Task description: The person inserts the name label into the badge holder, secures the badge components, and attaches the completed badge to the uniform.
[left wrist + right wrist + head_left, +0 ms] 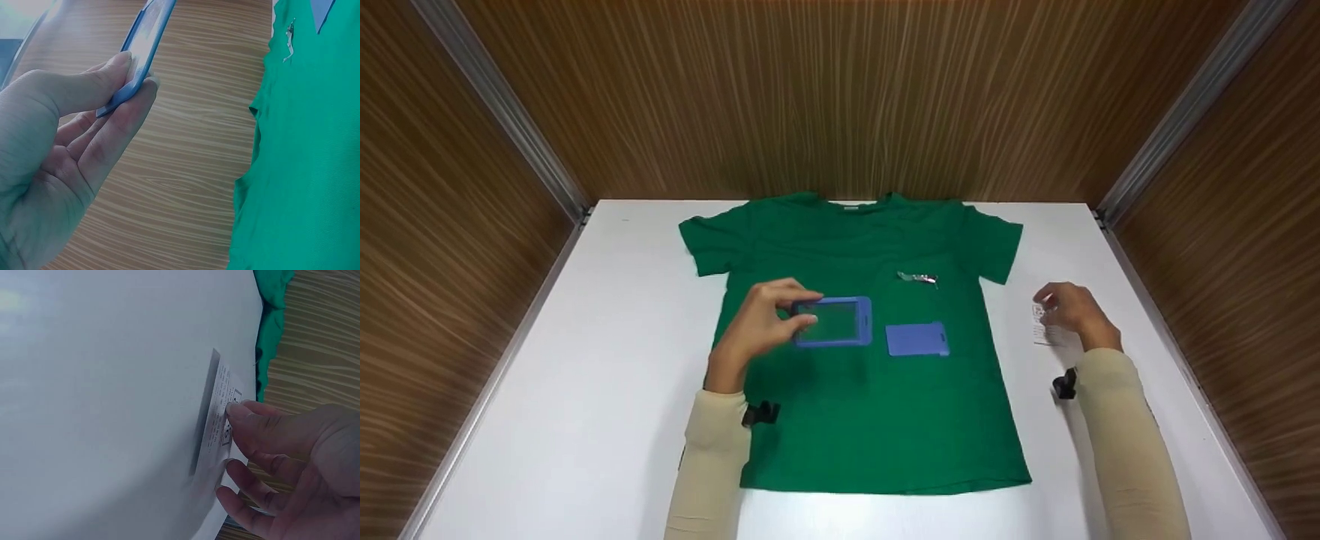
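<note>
My left hand [761, 322] pinches a blue badge holder frame [865, 321] with a clear window by its left end, thumb on one face and fingers behind. It is held up over the green T-shirt [877, 427]. In the left wrist view the badge holder [140, 62] appears edge-on. Right of the shirt, my right hand [1076, 311] pinches a white printed card [1044, 331] between thumb and fingers. One edge of the card [216, 416] is tilted up from the white table, casting a shadow. A flat blue holder piece [915, 340] lies on the shirt between the hands.
A small silvery clip-like piece [917, 278] with a bit of red lies on the shirt's upper right. The shirt is spread flat on the white table [577, 375]. Wood-grain panels [840, 97] stand at the back and both sides.
</note>
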Demonstrator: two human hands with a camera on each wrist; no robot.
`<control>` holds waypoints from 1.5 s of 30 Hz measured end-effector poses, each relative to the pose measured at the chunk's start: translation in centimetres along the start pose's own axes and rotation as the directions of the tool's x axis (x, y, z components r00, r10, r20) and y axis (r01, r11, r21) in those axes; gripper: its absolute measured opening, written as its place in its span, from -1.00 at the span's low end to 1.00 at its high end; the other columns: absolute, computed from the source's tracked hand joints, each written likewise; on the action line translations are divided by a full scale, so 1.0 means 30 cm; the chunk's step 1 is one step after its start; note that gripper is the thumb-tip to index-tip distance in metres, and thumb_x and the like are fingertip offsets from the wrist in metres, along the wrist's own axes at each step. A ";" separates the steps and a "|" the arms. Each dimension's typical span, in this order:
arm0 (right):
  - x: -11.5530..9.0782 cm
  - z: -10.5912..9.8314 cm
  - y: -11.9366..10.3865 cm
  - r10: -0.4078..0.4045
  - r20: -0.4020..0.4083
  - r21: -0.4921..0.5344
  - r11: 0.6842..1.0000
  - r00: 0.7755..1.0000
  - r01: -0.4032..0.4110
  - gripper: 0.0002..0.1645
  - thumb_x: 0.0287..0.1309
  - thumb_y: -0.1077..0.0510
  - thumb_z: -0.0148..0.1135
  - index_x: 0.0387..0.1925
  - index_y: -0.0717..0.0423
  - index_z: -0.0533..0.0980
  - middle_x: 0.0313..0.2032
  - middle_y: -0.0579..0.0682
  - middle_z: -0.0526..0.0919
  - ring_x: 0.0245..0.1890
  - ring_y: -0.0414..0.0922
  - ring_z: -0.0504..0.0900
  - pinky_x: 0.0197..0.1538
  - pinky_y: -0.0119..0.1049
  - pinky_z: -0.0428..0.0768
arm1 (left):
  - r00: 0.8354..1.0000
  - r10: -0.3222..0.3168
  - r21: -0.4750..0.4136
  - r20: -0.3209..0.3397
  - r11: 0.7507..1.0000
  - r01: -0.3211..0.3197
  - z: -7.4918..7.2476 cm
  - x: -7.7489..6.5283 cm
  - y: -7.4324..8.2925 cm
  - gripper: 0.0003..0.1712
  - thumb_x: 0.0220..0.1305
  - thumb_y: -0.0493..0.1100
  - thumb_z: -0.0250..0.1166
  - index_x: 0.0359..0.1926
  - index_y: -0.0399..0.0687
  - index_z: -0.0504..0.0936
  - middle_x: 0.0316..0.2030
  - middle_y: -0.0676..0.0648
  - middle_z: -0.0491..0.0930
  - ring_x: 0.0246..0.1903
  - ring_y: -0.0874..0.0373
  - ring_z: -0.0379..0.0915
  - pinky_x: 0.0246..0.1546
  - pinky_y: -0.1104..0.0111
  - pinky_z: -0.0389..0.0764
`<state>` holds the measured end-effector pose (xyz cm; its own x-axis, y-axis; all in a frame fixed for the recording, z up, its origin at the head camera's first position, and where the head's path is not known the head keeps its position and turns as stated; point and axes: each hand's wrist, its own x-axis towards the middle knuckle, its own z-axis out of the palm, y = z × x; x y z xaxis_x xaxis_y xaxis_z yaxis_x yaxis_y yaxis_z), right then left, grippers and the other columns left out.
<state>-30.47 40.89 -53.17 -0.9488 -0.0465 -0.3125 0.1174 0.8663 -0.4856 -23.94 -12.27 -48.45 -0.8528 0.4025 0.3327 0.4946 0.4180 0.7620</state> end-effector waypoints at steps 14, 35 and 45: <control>-0.002 -0.001 0.014 0.038 -0.021 0.017 0.999 0.999 -0.038 -0.55 0.31 0.32 0.27 0.18 0.34 0.42 0.18 0.45 0.47 0.14 0.33 0.44 0.28 0.37 0.40 | 1.000 -0.004 -0.019 0.003 1.000 0.005 0.000 0.000 -0.001 -0.71 0.31 -0.24 0.43 0.05 -0.15 0.78 -0.09 -0.26 0.71 -0.15 -0.11 0.67 -0.04 0.05 0.74; -0.115 -0.034 -0.129 -0.154 -0.088 0.177 0.970 0.984 0.168 -0.55 0.38 0.35 0.17 0.27 0.29 0.52 0.09 0.43 0.58 -0.06 0.12 0.65 -0.13 -0.31 0.75 | 1.000 0.011 -0.006 -0.009 1.000 -0.011 -0.003 -0.002 0.000 -0.70 0.28 -0.28 0.45 0.04 -0.15 0.79 -0.14 -0.13 0.72 -0.23 0.08 0.65 -0.10 0.10 0.75; -0.171 -0.039 -0.235 -0.201 -0.161 0.260 0.936 0.966 0.238 -0.57 0.38 0.34 0.20 0.24 0.26 0.53 0.02 0.36 0.60 -0.13 0.10 0.67 -0.21 -0.37 0.76 | 1.000 0.004 -0.013 -0.002 1.000 -0.004 -0.008 0.000 0.006 -0.71 0.30 -0.23 0.44 0.04 -0.15 0.79 -0.13 -0.20 0.72 -0.21 0.04 0.64 -0.07 0.09 0.74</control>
<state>-26.78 35.60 -47.19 -0.9876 -0.1390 -0.0725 -0.0400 0.6704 -0.7409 -23.87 -12.39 -48.19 -0.8509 0.4028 0.3372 0.4962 0.4056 0.7677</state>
